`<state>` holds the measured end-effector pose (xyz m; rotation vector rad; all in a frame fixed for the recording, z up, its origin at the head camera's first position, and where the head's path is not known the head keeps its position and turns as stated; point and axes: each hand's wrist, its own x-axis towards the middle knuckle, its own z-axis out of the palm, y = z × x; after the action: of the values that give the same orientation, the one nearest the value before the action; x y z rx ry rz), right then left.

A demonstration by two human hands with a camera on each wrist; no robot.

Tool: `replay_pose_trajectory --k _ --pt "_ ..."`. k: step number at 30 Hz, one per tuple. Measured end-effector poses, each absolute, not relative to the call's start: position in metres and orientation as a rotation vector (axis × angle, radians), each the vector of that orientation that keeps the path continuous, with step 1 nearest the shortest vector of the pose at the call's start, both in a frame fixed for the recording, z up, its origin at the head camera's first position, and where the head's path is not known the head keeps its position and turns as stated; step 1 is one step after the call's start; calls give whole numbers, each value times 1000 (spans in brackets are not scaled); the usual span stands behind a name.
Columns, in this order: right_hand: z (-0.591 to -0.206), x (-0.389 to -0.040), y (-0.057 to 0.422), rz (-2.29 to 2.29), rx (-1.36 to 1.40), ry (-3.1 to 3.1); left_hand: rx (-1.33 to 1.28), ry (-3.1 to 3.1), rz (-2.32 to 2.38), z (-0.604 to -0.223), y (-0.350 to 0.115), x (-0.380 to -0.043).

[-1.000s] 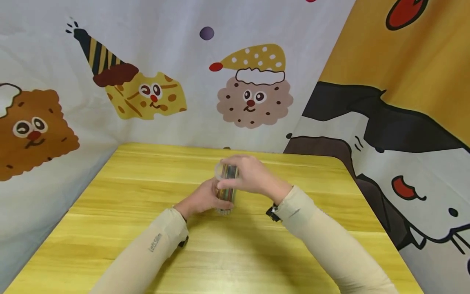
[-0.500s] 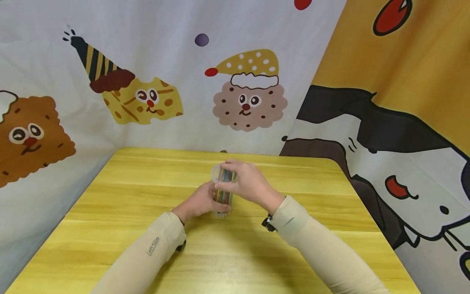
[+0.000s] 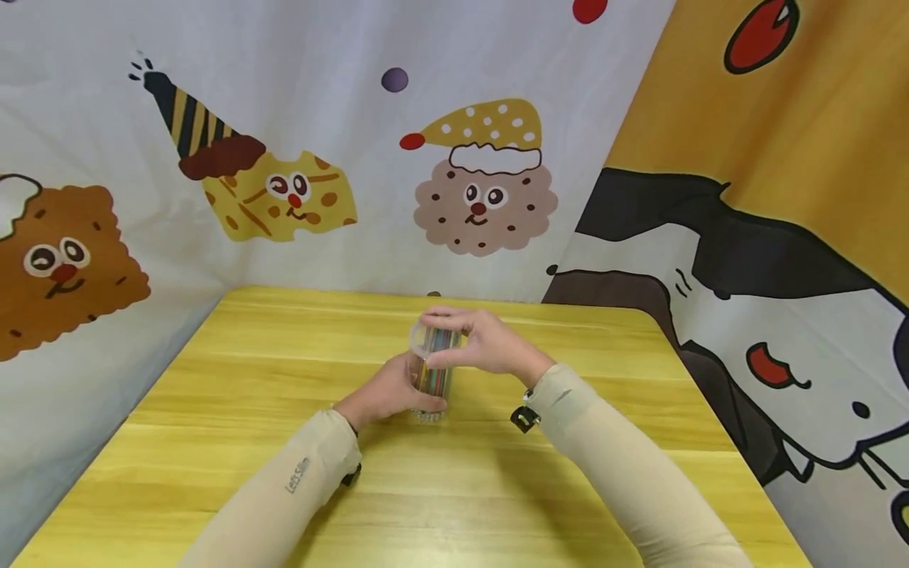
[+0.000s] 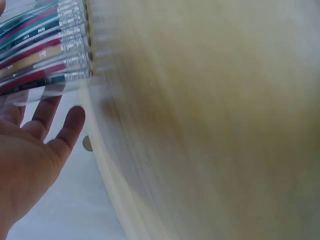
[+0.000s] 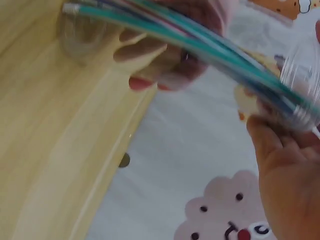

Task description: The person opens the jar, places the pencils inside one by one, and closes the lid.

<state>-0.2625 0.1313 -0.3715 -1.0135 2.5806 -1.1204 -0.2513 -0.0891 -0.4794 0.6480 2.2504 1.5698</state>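
Note:
A clear plastic tube [image 3: 435,380] packed with slim coloured pens [image 4: 35,62] stands a little tilted near the middle of the table. My left hand [image 3: 389,390] grips its lower part, thumb across the front. Around the upper end, my right hand [image 3: 493,347] has its thumb in front and its fingers over the far side. A pale translucent ring [image 3: 417,339] shows at the left of the tube's top. In the right wrist view, the ribbed clear end [image 5: 302,75] lies by the fingers of my right hand, while the left fingers [image 5: 145,52] show behind the pens.
The yellow wood-grain table [image 3: 440,489] spreads around both hands, its far edge just beyond the tube. Behind it hangs a white cloth [image 3: 298,268] printed with cartoon snacks, and an orange-and-black printed part [image 3: 802,142] covers the right side.
The head view has shifted slightly. My left hand keeps its hold low on the tube, while the right fingers and thumb have shifted a little at the top, leaving more of the ring in sight.

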Motion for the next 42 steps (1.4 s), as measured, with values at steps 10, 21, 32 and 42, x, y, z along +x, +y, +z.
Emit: replay_pose_trajectory --k 10,21,32,42 --pt "-386 -246 120 -1341 -972 2659 662 2253 1565 -477 -89 -251" --pt "-395 -261 132 -1446 -897 2435 686 2200 1594 -478 -87 -255" --pt "-396 -264 130 -1423 -936 2426 721 2143 1562 -477 -92 -258" --pt "-400 -275 116 -1477 -921 2317 707 2131 1561 -479 -97 -264"
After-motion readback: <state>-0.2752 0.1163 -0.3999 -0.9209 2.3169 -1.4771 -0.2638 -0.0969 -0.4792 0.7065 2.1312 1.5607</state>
